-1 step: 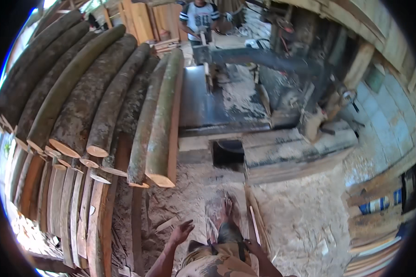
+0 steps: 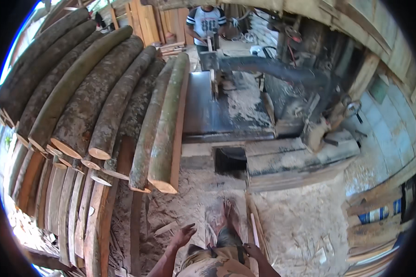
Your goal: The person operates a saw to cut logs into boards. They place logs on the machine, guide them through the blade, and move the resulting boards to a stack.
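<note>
My left hand (image 2: pixel 185 234) is held out in the air over the sawdust-covered floor, fingers extended and holding nothing. It is nearest to the stack of half-round logs on my left, whose closest piece is a greenish log (image 2: pixel 167 129) with a pale sawn end. My right hand (image 2: pixel 252 250) hangs against the side of my shorts; its fingers are too small and dark to read. Ahead stands a band saw with a dark metal table (image 2: pixel 203 108), strewn with sawdust, and an upright blade guide (image 2: pixel 213 83). Neither hand touches the wood or the saw.
Across the saw table stands another person (image 2: pixel 205 25) in a black-and-white shirt. A square dark pit (image 2: pixel 230 159) opens before the table, beside a heavy timber beam (image 2: pixel 300 154). Sawn slabs (image 2: pixel 94 221) lean below the logs. Boards (image 2: pixel 372 249) lie at the right edge.
The whole view has shifted slightly, so the saw and logs appear a little further right and lower. My hands keep nearly the same pose.
</note>
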Action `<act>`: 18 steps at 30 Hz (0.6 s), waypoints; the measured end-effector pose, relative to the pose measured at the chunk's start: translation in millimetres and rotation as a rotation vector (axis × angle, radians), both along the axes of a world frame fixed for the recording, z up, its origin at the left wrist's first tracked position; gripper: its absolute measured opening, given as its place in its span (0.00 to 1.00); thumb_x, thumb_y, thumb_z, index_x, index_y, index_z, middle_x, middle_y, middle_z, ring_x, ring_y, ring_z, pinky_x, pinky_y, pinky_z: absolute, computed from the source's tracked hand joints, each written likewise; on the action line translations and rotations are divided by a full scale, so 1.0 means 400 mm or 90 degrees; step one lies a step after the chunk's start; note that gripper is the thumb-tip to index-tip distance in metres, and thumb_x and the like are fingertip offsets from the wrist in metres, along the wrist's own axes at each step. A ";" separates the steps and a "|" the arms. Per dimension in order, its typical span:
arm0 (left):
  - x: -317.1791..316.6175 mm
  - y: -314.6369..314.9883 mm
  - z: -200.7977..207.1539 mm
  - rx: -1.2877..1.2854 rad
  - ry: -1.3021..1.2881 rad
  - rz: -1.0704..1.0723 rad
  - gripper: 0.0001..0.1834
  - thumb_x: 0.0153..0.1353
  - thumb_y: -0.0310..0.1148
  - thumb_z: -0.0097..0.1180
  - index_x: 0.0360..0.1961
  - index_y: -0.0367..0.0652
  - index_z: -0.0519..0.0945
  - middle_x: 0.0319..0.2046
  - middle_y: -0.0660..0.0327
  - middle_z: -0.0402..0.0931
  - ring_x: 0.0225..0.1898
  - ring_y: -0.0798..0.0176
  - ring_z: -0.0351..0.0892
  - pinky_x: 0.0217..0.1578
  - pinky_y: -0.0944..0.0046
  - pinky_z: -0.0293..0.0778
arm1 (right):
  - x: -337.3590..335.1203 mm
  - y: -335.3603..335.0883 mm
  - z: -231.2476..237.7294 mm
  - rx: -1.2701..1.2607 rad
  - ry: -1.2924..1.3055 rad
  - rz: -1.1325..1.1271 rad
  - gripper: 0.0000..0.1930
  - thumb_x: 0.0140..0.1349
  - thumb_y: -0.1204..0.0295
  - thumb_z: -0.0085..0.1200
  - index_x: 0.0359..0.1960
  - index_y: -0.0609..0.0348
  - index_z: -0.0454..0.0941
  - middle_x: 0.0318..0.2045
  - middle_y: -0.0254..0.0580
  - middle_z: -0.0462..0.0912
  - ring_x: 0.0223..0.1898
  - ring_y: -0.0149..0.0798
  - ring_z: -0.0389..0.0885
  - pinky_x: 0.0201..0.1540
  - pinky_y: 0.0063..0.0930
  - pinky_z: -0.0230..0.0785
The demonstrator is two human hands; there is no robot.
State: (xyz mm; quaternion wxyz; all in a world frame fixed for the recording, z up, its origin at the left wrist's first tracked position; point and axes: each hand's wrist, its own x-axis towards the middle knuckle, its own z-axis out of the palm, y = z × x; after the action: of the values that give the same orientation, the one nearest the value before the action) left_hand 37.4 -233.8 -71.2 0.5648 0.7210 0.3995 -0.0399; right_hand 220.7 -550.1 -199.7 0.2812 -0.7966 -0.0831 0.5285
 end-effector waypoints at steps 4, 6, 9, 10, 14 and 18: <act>0.137 0.091 0.001 -0.011 0.029 -0.014 0.32 0.60 0.50 0.50 0.59 0.40 0.65 0.45 0.49 0.76 0.49 0.56 0.76 0.49 0.63 0.69 | 0.229 0.205 -0.026 -0.020 -0.053 0.189 0.29 0.56 0.46 0.48 0.49 0.56 0.75 0.38 0.46 0.81 0.36 0.41 0.82 0.46 0.32 0.69; 0.246 0.152 0.013 -0.038 0.016 -0.014 0.32 0.60 0.51 0.50 0.59 0.40 0.65 0.46 0.48 0.76 0.49 0.55 0.75 0.49 0.63 0.69 | 0.370 0.312 -0.098 -0.016 -0.128 0.254 0.28 0.57 0.47 0.47 0.50 0.57 0.74 0.42 0.49 0.80 0.38 0.43 0.81 0.47 0.32 0.69; 0.393 0.264 0.044 -0.065 -0.051 -0.012 0.30 0.61 0.48 0.50 0.59 0.42 0.65 0.48 0.47 0.74 0.51 0.56 0.74 0.50 0.64 0.68 | 0.535 0.549 -0.003 0.141 -0.149 0.243 0.24 0.58 0.52 0.50 0.49 0.57 0.74 0.40 0.42 0.80 0.35 0.34 0.80 0.37 0.27 0.70; 0.436 0.314 0.065 -0.060 -0.061 0.006 0.30 0.61 0.48 0.50 0.59 0.42 0.65 0.48 0.47 0.74 0.51 0.56 0.74 0.50 0.64 0.68 | 0.564 0.666 0.124 0.158 -0.100 0.183 0.22 0.59 0.54 0.51 0.48 0.57 0.74 0.37 0.37 0.80 0.30 0.28 0.79 0.29 0.23 0.71; 0.642 0.511 0.121 -0.025 -0.278 0.154 0.26 0.61 0.40 0.53 0.58 0.40 0.66 0.47 0.49 0.75 0.50 0.61 0.73 0.50 0.66 0.68 | 0.768 0.996 0.226 0.297 -0.106 0.124 0.21 0.62 0.56 0.49 0.51 0.56 0.71 0.37 0.34 0.80 0.31 0.26 0.78 0.30 0.20 0.70; 0.785 0.672 0.146 -0.022 -0.370 0.237 0.27 0.61 0.42 0.52 0.56 0.37 0.67 0.45 0.49 0.76 0.47 0.62 0.75 0.48 0.65 0.69 | 0.854 1.232 0.355 0.396 -0.187 0.035 0.25 0.62 0.54 0.48 0.56 0.54 0.66 0.43 0.39 0.78 0.36 0.31 0.78 0.35 0.24 0.71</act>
State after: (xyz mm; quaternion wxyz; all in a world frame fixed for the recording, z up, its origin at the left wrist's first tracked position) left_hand 351.5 34.8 -12.6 0.6649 0.6072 0.3457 0.2638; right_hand 562.4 -57.2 -57.6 0.4817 -0.7375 -0.3012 0.3651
